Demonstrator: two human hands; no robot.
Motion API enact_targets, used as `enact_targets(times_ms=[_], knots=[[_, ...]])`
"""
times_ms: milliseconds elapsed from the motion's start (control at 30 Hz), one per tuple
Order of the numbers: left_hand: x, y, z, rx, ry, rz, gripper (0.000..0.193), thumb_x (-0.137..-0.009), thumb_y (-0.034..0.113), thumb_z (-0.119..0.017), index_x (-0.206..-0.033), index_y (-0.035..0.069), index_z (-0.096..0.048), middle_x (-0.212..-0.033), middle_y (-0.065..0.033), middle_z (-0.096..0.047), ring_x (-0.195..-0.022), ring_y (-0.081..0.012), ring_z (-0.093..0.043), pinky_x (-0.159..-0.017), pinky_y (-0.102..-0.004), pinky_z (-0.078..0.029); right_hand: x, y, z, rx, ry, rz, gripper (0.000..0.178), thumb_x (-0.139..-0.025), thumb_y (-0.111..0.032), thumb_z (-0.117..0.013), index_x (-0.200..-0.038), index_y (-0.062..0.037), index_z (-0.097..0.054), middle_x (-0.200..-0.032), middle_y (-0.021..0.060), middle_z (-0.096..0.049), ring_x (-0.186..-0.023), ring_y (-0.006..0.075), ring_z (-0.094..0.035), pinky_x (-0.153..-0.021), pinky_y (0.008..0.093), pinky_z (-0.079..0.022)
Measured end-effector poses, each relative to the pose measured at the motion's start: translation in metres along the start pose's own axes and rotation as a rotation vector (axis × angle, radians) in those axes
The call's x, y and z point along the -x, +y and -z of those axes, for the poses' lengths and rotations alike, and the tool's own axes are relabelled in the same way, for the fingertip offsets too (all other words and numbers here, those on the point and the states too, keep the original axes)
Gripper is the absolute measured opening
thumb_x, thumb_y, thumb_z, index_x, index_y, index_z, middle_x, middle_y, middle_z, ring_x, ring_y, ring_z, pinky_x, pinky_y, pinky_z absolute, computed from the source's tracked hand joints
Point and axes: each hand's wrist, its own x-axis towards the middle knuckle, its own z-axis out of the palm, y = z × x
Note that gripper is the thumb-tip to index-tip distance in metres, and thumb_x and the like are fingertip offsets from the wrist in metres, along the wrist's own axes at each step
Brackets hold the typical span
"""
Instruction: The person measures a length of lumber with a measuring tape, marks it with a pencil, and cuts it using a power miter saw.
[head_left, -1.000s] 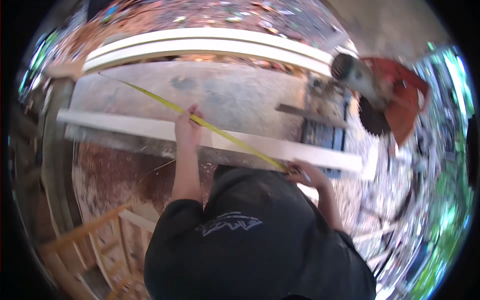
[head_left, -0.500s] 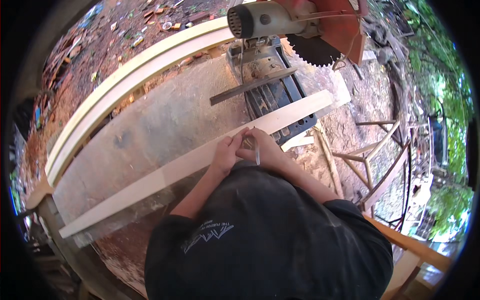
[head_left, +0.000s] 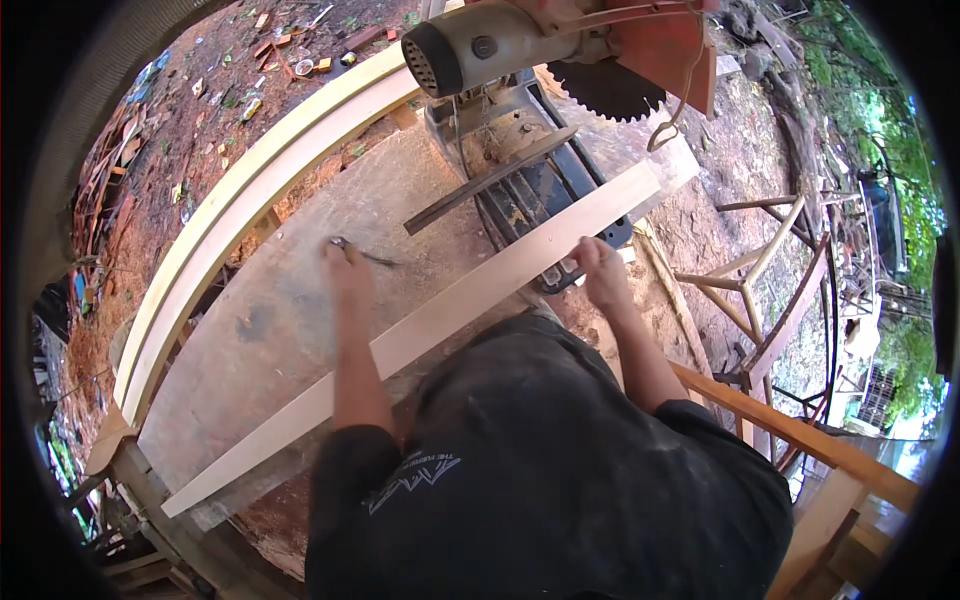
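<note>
You're at the saw (head_left: pixel 490 48), with the pale plank (head_left: pixel 510 264) slanting across the worn table (head_left: pixel 290 290)!
It looks like positioning in hand, and the next move calls for a steady plank and fingers clear of those teeth; your right hand (head_left: pixel 598 268) curls nearly closed at the plank's near edge, nothing held showing, while your left hand (head_left: pixel 347 275), beyond its far edge, is blurred beside a small dark object (head_left: pixel 338 241), so I can't tell its grip; smooth, straight-edged wood here, and past the plank, long pale boards (head_left: pixel 260 180) and the round, jagged blade (head_left: pixel 605 92).

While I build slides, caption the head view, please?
Left hand over table, right hand beside board, saw beyond.
</note>
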Motion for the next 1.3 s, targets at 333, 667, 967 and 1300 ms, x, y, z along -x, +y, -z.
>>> enact_targets(times_ms=[333,667,967,1300], knots=[[-0.024,-0.034,-0.001,-0.127,-0.092,-0.406,0.035,-0.091,0.013,-0.059,-0.118,-0.009,-0.059,-0.140,-0.0198,-0.050,-0.131,-0.0382,-0.045,-0.112,-0.0449,-0.032,-0.084,0.058,0.054,-0.205,0.331,-0.448,0.038,-0.092,-0.041,-0.063,-0.078,-0.0071,-0.054,-0.058,-0.0023,-0.042,-0.041,0.0111,-0.039,-0.037,0.0287,-0.031],[0.099,-0.139,0.141,-0.118,-0.700,0.259,0.047,-0.082,0.042,-0.073,-0.075,-0.004,-0.067,-0.063,-0.0099,-0.062,-0.060,-0.0189,-0.056,-0.061,-0.0392,-0.046,-0.122,0.074,0.078,-0.483,0.169,-0.688,0.029,-0.086,-0.022,-0.074,-0.069,-0.0126,-0.052,-0.059,-0.0035,-0.041,-0.043,0.0092,-0.032,-0.039,0.0277,-0.025],[0.066,-0.089,0.092,-0.269,-0.468,0.346,0.062,-0.069,0.058,-0.077,-0.062,-0.003,-0.062,-0.057,-0.0171,-0.057,-0.055,-0.0279,-0.057,-0.058,-0.0444,-0.044,-0.207,0.080,0.102,-0.390,0.209,-0.574,0.029,-0.092,-0.031,-0.067,-0.078,-0.0080,-0.055,-0.065,-0.0015,-0.042,-0.044,0.0099,-0.032,-0.039,0.0279,-0.027],[0.021,-0.056,0.065,-0.296,-0.456,0.361,0.069,-0.070,0.066,-0.073,-0.063,-0.002,-0.064,-0.059,-0.0174,-0.061,-0.060,-0.0312,-0.063,-0.062,-0.0450,-0.047,-0.275,0.074,0.116,-0.448,0.186,-0.576,0.029,-0.092,-0.029,-0.065,-0.073,-0.0102,-0.055,-0.061,-0.0030,-0.039,-0.044,0.0088,-0.032,-0.039,0.0270,-0.027]])
